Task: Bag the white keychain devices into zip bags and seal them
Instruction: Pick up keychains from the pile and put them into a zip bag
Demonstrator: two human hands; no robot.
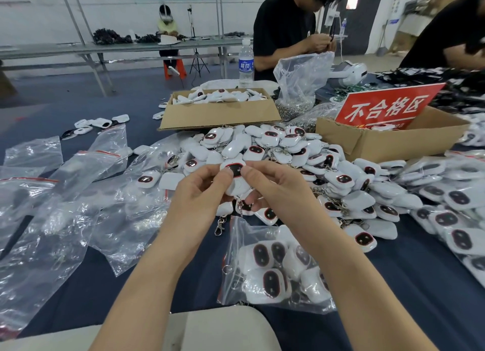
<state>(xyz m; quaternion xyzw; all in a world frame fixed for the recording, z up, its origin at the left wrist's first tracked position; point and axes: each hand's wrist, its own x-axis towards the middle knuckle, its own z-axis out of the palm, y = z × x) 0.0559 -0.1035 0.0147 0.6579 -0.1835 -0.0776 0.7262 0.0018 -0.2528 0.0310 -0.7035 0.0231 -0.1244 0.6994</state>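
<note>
My left hand (202, 190) and my right hand (273, 188) together hold one white keychain device (235, 176) with a dark red-rimmed face, above the table's middle. Both thumbs press on its face. Its metal clasp (220, 226) dangles below the hands. A large pile of the same white devices (301, 164) lies just beyond and to the right. In front of me lies a zip bag (275, 269) holding several devices. Several empty zip bags (68, 214) spread over the left of the table.
A cardboard box of devices (217, 109) stands behind the pile. Another box with a red sign (388, 130) sits at the right. A water bottle (246, 64) and a clear bag of key rings (299, 88) stand further back. Two people work across the table.
</note>
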